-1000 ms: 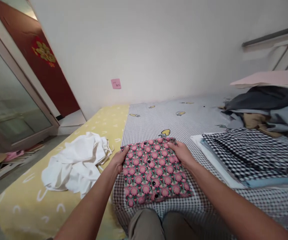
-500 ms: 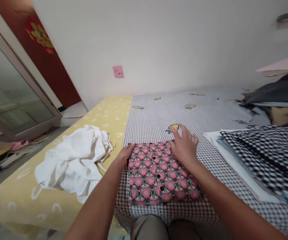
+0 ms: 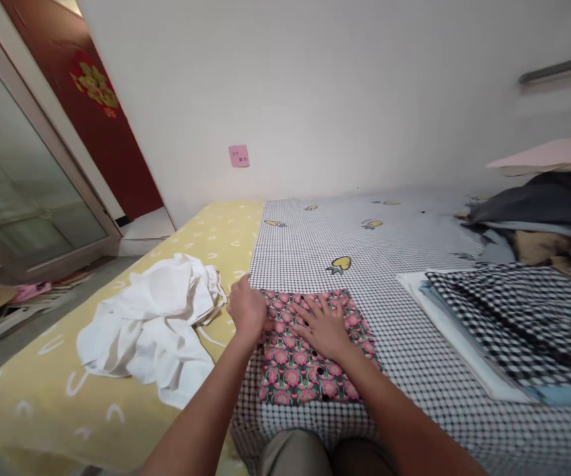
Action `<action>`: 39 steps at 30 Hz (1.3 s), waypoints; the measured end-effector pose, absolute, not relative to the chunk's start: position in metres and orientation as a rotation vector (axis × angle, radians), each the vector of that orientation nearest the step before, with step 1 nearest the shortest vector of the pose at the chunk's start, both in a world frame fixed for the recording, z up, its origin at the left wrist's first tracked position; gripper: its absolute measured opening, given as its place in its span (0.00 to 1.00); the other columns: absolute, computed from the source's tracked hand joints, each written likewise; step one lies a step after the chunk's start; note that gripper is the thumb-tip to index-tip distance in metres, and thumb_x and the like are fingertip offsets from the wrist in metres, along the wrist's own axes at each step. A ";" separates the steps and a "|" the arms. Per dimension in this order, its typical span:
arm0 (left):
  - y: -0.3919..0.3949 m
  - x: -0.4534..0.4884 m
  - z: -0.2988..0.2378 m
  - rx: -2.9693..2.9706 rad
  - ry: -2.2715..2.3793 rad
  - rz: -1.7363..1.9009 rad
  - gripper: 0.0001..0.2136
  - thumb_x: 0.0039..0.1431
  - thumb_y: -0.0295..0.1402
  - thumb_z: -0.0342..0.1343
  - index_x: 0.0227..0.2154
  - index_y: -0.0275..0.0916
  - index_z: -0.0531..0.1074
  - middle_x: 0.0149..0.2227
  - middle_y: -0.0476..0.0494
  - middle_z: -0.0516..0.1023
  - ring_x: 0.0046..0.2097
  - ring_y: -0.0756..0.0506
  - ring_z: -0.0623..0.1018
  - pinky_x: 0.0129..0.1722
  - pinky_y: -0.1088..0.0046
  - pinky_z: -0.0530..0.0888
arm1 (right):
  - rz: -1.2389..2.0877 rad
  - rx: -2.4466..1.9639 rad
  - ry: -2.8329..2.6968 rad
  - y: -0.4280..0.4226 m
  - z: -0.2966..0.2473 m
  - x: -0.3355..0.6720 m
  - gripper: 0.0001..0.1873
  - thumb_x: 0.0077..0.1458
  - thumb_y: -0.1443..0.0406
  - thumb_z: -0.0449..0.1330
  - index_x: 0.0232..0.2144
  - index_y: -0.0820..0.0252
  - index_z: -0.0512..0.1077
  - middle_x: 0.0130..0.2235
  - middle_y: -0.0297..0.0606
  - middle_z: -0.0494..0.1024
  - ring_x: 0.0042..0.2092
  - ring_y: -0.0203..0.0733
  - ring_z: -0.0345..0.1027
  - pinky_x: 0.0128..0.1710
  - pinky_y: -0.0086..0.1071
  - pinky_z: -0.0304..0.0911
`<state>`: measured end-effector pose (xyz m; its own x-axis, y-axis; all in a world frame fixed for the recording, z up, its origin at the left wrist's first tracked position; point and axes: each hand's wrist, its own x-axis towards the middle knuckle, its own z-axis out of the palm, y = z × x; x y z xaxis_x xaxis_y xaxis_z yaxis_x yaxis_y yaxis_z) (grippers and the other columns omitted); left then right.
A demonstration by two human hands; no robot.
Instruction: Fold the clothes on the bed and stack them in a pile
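Observation:
A folded pink floral shirt (image 3: 290, 378) with dark buttons lies flat on the checked bed cover. My right hand (image 3: 324, 328) rests palm down on its upper middle, fingers spread. At the shirt's upper left edge, my left hand (image 3: 247, 307) is closed with its fingers curled. Whatever is inside those fingers, if anything, is hidden. Just left of that hand sits a crumpled white garment (image 3: 151, 324) with thin ties.
Folded clothes with a black-and-white checked piece (image 3: 518, 324) on top lie at the right. Behind them rises a pile of dark clothing (image 3: 538, 201). A yellow patterned cover (image 3: 32, 390) spans the bed's left side. A white wall (image 3: 340, 99) stands behind.
My right hand has moved left from the shirt's right side onto its middle, flattening out. My left hand has curled closed at the left edge. The shirt's right edge has shifted inward.

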<state>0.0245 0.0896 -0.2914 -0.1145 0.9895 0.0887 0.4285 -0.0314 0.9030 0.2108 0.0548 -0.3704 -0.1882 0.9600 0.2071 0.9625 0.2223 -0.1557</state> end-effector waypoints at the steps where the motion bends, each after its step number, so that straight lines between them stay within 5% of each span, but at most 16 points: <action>1: 0.084 0.034 -0.288 1.736 1.634 1.124 0.24 0.68 0.38 0.44 0.66 0.45 0.59 0.73 0.33 0.53 0.74 0.34 0.50 0.70 0.42 0.43 | 0.015 -1.822 -2.248 0.054 -0.364 0.210 0.33 0.65 0.40 0.43 0.68 0.37 0.58 0.71 0.39 0.57 0.71 0.67 0.45 0.63 0.74 0.37; 3: 0.075 0.050 -0.291 2.170 1.652 0.996 0.21 0.69 0.39 0.44 0.62 0.48 0.66 0.73 0.40 0.54 0.74 0.35 0.47 0.70 0.41 0.35 | 0.059 -1.862 -2.233 0.053 -0.351 0.211 0.31 0.65 0.42 0.45 0.66 0.38 0.62 0.70 0.38 0.60 0.71 0.66 0.47 0.64 0.74 0.38; 6: 0.065 0.054 -0.323 2.466 1.714 0.457 0.22 0.69 0.44 0.45 0.63 0.49 0.66 0.71 0.37 0.59 0.73 0.32 0.53 0.67 0.31 0.41 | -0.002 -1.994 -2.054 0.045 -0.345 0.225 0.27 0.68 0.48 0.44 0.64 0.38 0.64 0.69 0.36 0.64 0.70 0.62 0.50 0.64 0.73 0.39; 9: 0.063 0.045 -0.358 2.447 1.839 0.294 0.26 0.70 0.48 0.41 0.68 0.49 0.57 0.72 0.36 0.53 0.73 0.35 0.53 0.66 0.32 0.48 | 0.000 -2.154 -1.922 0.031 -0.359 0.251 0.29 0.69 0.49 0.43 0.68 0.40 0.58 0.71 0.33 0.58 0.71 0.62 0.46 0.65 0.72 0.39; 14: 0.061 0.041 -0.374 2.494 1.935 0.383 0.25 0.71 0.48 0.38 0.68 0.50 0.57 0.72 0.40 0.54 0.73 0.38 0.55 0.68 0.36 0.51 | 0.028 -2.217 -1.903 0.018 -0.387 0.272 0.30 0.69 0.50 0.42 0.71 0.39 0.50 0.73 0.29 0.54 0.72 0.57 0.43 0.67 0.65 0.40; 23: 0.063 0.024 -0.378 2.252 1.635 0.922 0.20 0.68 0.36 0.45 0.59 0.44 0.71 0.64 0.38 0.71 0.67 0.38 0.67 0.68 0.39 0.53 | 0.257 -1.996 -1.759 0.029 -0.390 0.277 0.29 0.66 0.52 0.47 0.67 0.40 0.60 0.70 0.33 0.60 0.72 0.61 0.45 0.66 0.69 0.34; 30: 0.012 -0.028 -0.399 2.038 1.565 1.298 0.18 0.60 0.33 0.51 0.52 0.41 0.75 0.55 0.40 0.79 0.56 0.42 0.77 0.60 0.56 0.72 | 0.343 -1.823 -1.760 -0.001 -0.367 0.309 0.31 0.66 0.56 0.42 0.67 0.54 0.61 0.65 0.43 0.69 0.64 0.46 0.63 0.63 0.49 0.58; 35: -0.066 -0.019 -0.420 1.617 1.811 1.736 0.17 0.63 0.28 0.40 0.45 0.39 0.73 0.43 0.38 0.79 0.47 0.42 0.78 0.51 0.57 0.76 | 0.119 -1.754 -1.831 -0.052 -0.356 0.274 0.32 0.64 0.52 0.49 0.68 0.47 0.58 0.70 0.42 0.60 0.70 0.56 0.50 0.67 0.65 0.36; 39: -0.136 0.032 -0.435 1.678 1.705 1.795 0.14 0.62 0.25 0.43 0.41 0.43 0.74 0.42 0.41 0.78 0.47 0.42 0.77 0.49 0.60 0.75 | 0.062 -1.722 -2.264 -0.072 -0.355 0.228 0.45 0.56 0.52 0.62 0.71 0.40 0.48 0.73 0.39 0.52 0.72 0.60 0.43 0.67 0.66 0.34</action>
<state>0.0318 -0.1356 -0.4352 -0.3629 0.7264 0.5836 0.5459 -0.3419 0.7649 0.2277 -0.0716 -0.3547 -0.2395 0.9487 0.2065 0.9359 0.2822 -0.2109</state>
